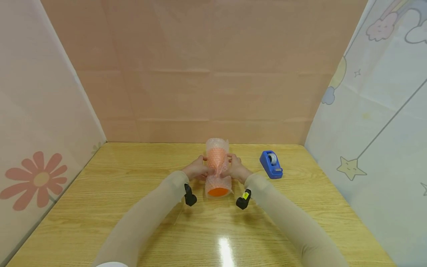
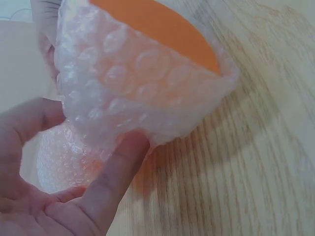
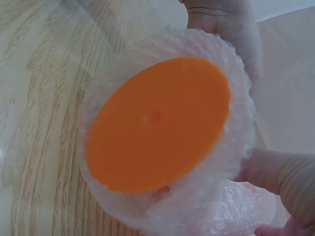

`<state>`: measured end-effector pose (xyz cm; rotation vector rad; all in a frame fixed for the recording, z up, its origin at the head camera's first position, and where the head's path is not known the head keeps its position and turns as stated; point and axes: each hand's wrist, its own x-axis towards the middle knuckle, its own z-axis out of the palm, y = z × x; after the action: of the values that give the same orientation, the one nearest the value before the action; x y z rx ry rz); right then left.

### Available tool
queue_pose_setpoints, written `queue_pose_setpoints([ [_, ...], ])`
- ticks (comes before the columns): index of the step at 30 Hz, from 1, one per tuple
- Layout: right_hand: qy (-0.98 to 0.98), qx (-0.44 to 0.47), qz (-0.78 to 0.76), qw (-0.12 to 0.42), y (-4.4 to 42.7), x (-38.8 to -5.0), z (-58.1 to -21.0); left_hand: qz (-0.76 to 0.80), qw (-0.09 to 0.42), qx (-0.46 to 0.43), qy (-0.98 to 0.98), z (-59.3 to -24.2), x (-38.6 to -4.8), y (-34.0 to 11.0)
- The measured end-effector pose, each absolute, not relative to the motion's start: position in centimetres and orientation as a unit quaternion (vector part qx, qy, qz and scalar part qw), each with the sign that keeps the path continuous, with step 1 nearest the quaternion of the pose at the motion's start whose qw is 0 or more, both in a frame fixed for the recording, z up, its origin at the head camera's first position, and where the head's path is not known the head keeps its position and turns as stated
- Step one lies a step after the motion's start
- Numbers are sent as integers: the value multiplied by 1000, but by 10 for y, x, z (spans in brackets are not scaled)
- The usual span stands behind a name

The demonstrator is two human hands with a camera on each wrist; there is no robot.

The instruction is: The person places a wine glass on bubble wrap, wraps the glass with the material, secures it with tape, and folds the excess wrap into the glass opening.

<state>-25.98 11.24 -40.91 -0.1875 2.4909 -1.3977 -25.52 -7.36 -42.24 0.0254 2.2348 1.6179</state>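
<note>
An orange object (image 1: pixel 218 192) with a round, flat end lies on the table, wrapped in clear bubble wrap (image 1: pixel 217 144). The wrapping narrows at the middle and flares at both ends. My left hand (image 1: pixel 196 169) grips the narrow part from the left, its thumb pressed on the bubble wrap (image 2: pixel 113 83). From the other side my right hand (image 1: pixel 237 170) holds the same narrow part. The orange round end (image 3: pixel 162 123) faces me, ringed by the wrap's edge, with a small dimple at its centre. The wrap hides the object's full shape.
A blue tape dispenser (image 1: pixel 271 164) with a roll of tape stands to the right of my right hand. The wooden table (image 1: pixel 126 167) meets a pinkish-brown backdrop behind and patterned walls at both sides. Part of a white round thing (image 1: pixel 112 264) shows at the lower edge.
</note>
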Motion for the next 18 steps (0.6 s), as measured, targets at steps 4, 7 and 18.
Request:
queue_pose_setpoints([
  [4, 863, -71, -481, 135, 112, -259, -410, 578, 201, 5, 791, -422, -256, -74],
  [7, 862, -72, -483, 136, 111, -259, -410, 582, 201, 1, 788, -418, -253, -73],
  [18, 866, -70, -476, 139, 109, -261, -409, 579, 157, 8, 800, -417, -247, -65],
])
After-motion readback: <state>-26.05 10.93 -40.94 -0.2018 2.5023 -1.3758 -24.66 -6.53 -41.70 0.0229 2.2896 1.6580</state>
